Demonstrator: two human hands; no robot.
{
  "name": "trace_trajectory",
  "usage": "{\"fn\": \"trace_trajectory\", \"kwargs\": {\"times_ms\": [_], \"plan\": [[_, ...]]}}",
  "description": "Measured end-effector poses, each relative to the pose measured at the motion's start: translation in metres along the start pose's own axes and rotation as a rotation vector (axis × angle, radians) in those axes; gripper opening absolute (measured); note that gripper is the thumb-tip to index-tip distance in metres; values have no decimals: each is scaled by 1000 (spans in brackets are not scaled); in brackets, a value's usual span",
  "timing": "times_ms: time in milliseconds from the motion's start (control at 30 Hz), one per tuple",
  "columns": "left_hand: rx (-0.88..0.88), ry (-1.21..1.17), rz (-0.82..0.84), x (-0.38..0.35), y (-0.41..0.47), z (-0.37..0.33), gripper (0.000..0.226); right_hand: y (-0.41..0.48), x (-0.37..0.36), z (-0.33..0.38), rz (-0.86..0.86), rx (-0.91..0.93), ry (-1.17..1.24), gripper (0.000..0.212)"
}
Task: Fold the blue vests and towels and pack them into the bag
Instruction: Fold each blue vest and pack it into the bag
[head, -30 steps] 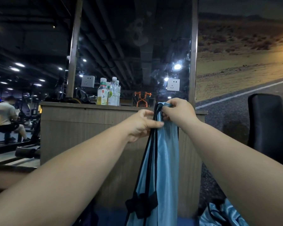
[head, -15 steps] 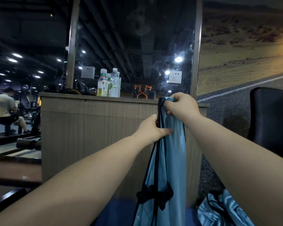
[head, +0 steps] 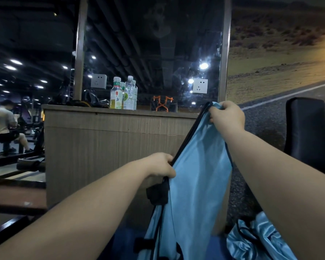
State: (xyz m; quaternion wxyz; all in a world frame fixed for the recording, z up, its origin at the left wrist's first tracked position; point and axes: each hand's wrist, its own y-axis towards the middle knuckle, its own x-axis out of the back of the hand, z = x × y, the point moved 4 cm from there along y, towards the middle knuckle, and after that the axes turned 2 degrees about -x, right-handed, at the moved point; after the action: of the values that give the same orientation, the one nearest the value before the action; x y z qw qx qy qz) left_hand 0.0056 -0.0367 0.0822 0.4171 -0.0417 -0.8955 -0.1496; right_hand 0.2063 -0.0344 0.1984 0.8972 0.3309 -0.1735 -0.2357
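A blue vest [head: 199,184] hangs centre-right, its black-trimmed edge stretched between the right hand [head: 227,117], whose fingers [head: 215,111] clench the top corner, and the left hand [head: 160,166], which grips it lower down. The wooden desk [head: 101,143] stands close behind, and more blue fabric [head: 251,239] lies at lower right below a black chair [head: 308,132].

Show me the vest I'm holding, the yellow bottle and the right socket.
vest [head: 199,175], head view, middle of blue panel
yellow bottle [head: 116,97], head view, body
right socket [head: 200,86], head view, faceplate
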Motion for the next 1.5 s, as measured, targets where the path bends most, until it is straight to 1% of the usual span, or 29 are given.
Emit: {"fn": "trace_trajectory", "kwargs": {"times_ms": [67,167,267,333,367,400,433,500,567,633,667,733,767,833,867,933,1000,1100,1133,1167,1267,1367,1500], "plan": [[33,-6,23,0,0,12,24,5,8,-6,-49,-53,-18,15],[61,-35,5,6,-1,21,19,11,19,-21,-101,-98,-99,17],[64,-127,-7,9,-3,23,10,7,22,-37,-59,-154,-282,26],[66,-160,-20,9,-3,23,10,-1,20,-48,-55,-197,-419,32],[65,-169,-21,9,-3,22,12,-5,17,-51,-65,-173,-469,29],[57,-175,-21,8,-3,21,13,-11,12,-52,-51,-120,-478,22],[47,-180,-20,6,-2,18,14,-16,5,-53,-8,-50,-449,14],[28,-198,-18,2,-1,11,9,-31,-12,-50,147,50,-316,17],[14,-212,-9,-4,2,4,6,-50,-31,-46,357,115,-199,15],[-4,-207,-9,-8,5,0,9,-70,-48,-43,589,179,-216,13],[-12,-194,-6,-10,7,0,9,-78,-55,-45,702,172,-208,22],[-24,-144,15,-14,9,3,12,-89,-64,-51,892,76,-124,42],[-21,-135,30,-15,9,6,15,-92,-66,-54,953,37,-107,48],[-8,-151,33,-18,10,15,18,-96,-65,-60,1020,35,-214,57],[-6,-157,20,-19,10,18,19,-96,-66,-63,1016,52,-296,57],[2,-197,0,-22,10,21,21,-98,-70,-68,965,103,-415,45],[13,-256,-4,-28,11,23,28,-102,-76,-70,916,128,-435,29],[26,-304,-12,-41,10,27,50,-103,-83,-82,868,83,-422,17],[26,-309,-11,-46,9,28,54,-104,-84,-87,868,54,-402,13],[25,-316,-11,-49,8,30,55,-106,-84,-92,874,18,-369,10],[20,-306,-21,-55,7,35,46,-113,-86,-104,906,-82,-274,7],[16,-317,-70,-58,6,42,44,-115,-89,-109,884,-80,-264,7],[10,-385,-188,-60,1,53,39,-115,-94,-114,882,-73,-221,11]]}}
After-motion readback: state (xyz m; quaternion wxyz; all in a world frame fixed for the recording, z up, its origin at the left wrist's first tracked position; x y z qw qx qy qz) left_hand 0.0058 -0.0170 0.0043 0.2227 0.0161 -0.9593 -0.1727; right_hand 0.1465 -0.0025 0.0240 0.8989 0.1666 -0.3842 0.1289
